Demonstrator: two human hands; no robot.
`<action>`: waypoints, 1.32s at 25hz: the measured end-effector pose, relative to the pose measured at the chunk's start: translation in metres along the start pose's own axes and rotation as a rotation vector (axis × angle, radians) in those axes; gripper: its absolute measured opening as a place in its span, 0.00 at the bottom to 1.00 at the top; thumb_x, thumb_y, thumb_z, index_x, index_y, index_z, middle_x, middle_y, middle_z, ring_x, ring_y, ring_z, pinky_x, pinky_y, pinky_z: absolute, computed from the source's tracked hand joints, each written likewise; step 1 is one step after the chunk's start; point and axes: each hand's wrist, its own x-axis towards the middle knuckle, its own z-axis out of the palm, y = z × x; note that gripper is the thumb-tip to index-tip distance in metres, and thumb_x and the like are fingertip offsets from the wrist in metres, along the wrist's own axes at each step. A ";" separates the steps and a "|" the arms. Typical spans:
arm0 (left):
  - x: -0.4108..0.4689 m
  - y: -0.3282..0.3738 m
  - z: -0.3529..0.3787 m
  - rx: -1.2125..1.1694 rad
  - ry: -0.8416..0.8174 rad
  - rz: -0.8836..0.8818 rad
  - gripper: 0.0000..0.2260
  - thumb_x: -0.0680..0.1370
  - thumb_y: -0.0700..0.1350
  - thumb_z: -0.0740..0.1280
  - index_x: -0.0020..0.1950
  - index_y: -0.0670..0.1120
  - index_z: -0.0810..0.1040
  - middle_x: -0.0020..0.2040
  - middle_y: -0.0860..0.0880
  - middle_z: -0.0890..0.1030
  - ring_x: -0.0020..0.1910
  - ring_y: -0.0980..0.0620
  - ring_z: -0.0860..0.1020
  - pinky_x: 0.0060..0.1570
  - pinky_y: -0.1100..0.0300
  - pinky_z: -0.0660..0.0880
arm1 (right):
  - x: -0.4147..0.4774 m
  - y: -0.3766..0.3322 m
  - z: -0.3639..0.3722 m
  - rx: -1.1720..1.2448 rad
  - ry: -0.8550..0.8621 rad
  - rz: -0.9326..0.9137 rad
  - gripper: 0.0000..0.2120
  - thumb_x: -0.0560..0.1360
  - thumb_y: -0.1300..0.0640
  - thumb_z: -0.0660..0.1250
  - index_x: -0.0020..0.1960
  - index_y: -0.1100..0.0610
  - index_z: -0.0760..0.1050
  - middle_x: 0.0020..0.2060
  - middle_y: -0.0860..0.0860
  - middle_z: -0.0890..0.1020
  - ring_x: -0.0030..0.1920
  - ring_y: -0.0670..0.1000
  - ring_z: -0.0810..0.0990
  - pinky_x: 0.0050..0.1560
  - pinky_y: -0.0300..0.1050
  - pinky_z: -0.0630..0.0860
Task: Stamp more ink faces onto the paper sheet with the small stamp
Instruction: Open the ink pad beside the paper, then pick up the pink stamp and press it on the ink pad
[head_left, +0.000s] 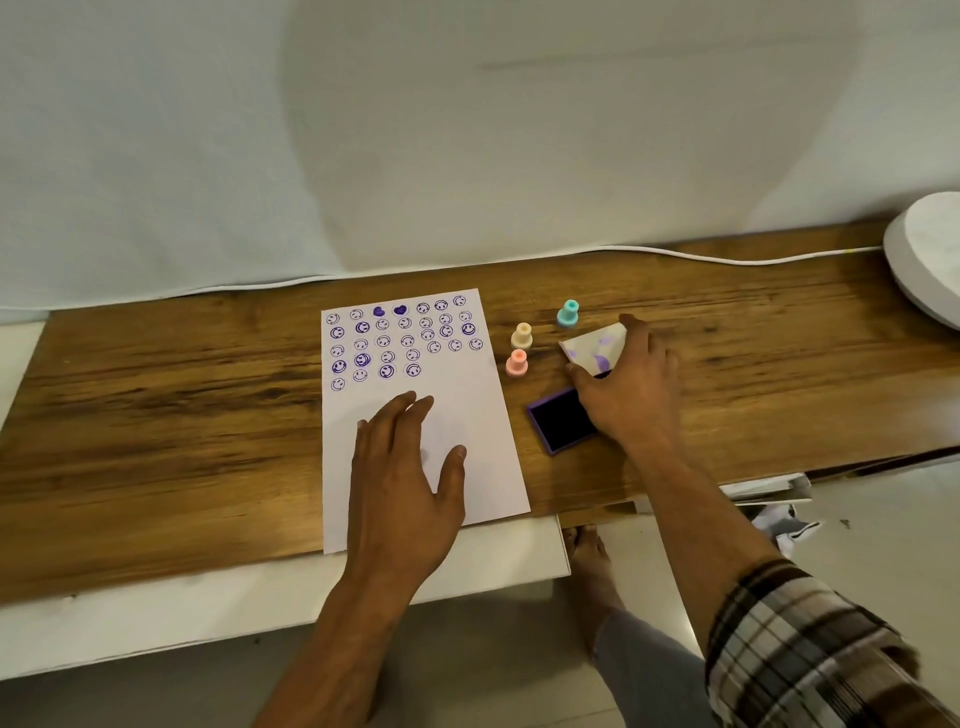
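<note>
Spread left-hand fingers (410, 415) flat on paper sheet (467, 415), right hand (631, 384) gripping ink-pad lid (592, 345).

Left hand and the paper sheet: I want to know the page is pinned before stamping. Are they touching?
Touching. The head view shows the left hand lying flat, fingers spread, on the blank lower part of the paper sheet, no gap visible.

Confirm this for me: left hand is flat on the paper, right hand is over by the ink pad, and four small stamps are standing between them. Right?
Not quite. The head view shows three small stamps, not four: a teal stamp, a yellow stamp and a pink stamp. The rest holds: the left hand lies flat on the paper sheet, and the right hand is by the ink pad.
</note>
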 end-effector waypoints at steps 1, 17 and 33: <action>0.001 -0.001 0.000 -0.004 0.002 -0.003 0.29 0.76 0.57 0.69 0.76 0.53 0.68 0.78 0.50 0.69 0.78 0.44 0.66 0.76 0.39 0.65 | 0.000 0.000 0.002 0.000 -0.002 -0.006 0.44 0.73 0.42 0.75 0.79 0.53 0.57 0.76 0.56 0.67 0.74 0.60 0.65 0.72 0.62 0.69; -0.002 0.009 -0.005 0.008 0.015 0.013 0.27 0.76 0.56 0.66 0.75 0.52 0.71 0.77 0.49 0.72 0.77 0.45 0.68 0.76 0.51 0.60 | -0.046 -0.057 0.023 -0.045 -0.113 -0.408 0.14 0.79 0.51 0.71 0.64 0.48 0.79 0.63 0.49 0.82 0.63 0.53 0.77 0.63 0.54 0.76; 0.003 0.022 -0.026 -0.547 -0.152 -0.205 0.16 0.74 0.48 0.75 0.63 0.52 0.84 0.61 0.53 0.86 0.56 0.55 0.84 0.61 0.64 0.78 | -0.129 -0.054 0.000 0.935 -0.355 -0.026 0.09 0.77 0.55 0.73 0.55 0.43 0.83 0.46 0.40 0.87 0.48 0.44 0.86 0.44 0.38 0.83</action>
